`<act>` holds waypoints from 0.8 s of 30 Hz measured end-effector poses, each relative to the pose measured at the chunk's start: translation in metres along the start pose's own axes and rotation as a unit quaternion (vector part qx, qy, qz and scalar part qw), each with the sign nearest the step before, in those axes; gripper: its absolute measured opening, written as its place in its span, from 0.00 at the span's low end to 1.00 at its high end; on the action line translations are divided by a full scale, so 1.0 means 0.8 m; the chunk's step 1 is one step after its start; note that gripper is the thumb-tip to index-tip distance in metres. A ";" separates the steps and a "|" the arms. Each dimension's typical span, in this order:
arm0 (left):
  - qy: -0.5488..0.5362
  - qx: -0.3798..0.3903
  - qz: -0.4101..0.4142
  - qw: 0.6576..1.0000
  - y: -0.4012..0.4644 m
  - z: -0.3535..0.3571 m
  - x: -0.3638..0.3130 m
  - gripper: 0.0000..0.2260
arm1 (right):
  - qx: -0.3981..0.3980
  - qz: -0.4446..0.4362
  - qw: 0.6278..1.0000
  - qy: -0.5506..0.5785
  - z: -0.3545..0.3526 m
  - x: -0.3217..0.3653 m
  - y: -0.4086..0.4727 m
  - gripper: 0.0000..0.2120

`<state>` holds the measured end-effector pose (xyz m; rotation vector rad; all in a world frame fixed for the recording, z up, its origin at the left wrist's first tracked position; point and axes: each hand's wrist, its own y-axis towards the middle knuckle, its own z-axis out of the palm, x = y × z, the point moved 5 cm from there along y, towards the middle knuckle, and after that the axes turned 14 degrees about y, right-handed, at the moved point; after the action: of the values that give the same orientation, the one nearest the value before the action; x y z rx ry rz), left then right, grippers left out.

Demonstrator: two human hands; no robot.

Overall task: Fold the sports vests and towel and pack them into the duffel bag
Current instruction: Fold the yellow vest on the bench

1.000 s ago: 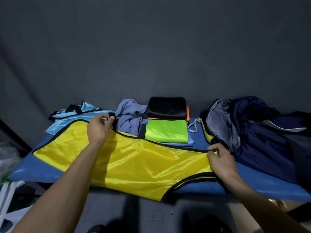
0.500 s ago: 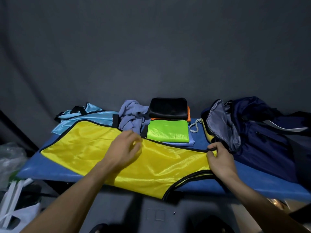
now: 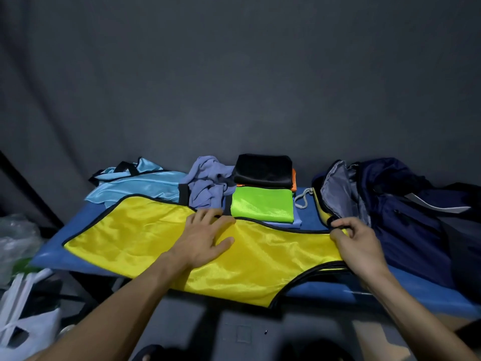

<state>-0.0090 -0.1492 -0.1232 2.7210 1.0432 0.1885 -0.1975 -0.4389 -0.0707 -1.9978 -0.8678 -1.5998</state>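
A yellow vest (image 3: 135, 231) with black trim lies spread flat across the blue table (image 3: 406, 290). My left hand (image 3: 205, 237) presses flat on its middle with straight fingers. My right hand (image 3: 356, 243) pinches the vest's right top corner. Behind it sit a folded green vest (image 3: 263, 204), a folded black vest (image 3: 263, 169) on an orange one, a crumpled lilac towel (image 3: 208, 183) and a light blue vest (image 3: 140, 183). The navy duffel bag (image 3: 400, 204) stands unzipped at the right.
A dark curtain hangs behind the table. White plastic bags (image 3: 23, 316) lie on the floor at the lower left. A white cord (image 3: 303, 199) lies between the green vest and the bag.
My left hand let go of the vest's top left edge and slid right to its middle, where it lies flat. My right hand stayed on the right corner.
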 end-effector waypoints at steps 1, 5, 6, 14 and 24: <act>-0.004 0.009 0.004 1.000 -0.001 0.001 0.001 0.23 | -0.004 -0.009 1.000 0.007 0.001 0.004 0.000 0.07; 0.001 -0.016 -0.005 1.000 -0.004 -0.008 0.003 0.19 | 0.013 -0.053 0.997 0.053 0.017 0.029 -0.008 0.06; 0.007 -0.031 -0.006 0.999 -0.005 -0.012 0.005 0.18 | 0.021 -0.063 0.995 0.074 0.025 0.039 -0.011 0.06; -0.008 -0.033 0.002 0.999 -0.010 -0.035 0.033 0.22 | 0.152 -0.099 0.956 0.229 0.130 0.157 -0.042 0.07; -0.176 0.034 0.051 0.982 0.005 -0.024 0.040 0.17 | 0.211 -0.072 0.942 0.251 0.222 0.211 -0.081 0.07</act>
<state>0.0135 -0.1276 -0.1026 2.7298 0.8239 -0.3090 -0.0962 -0.2394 0.0478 -1.1820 -1.0515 -1.7120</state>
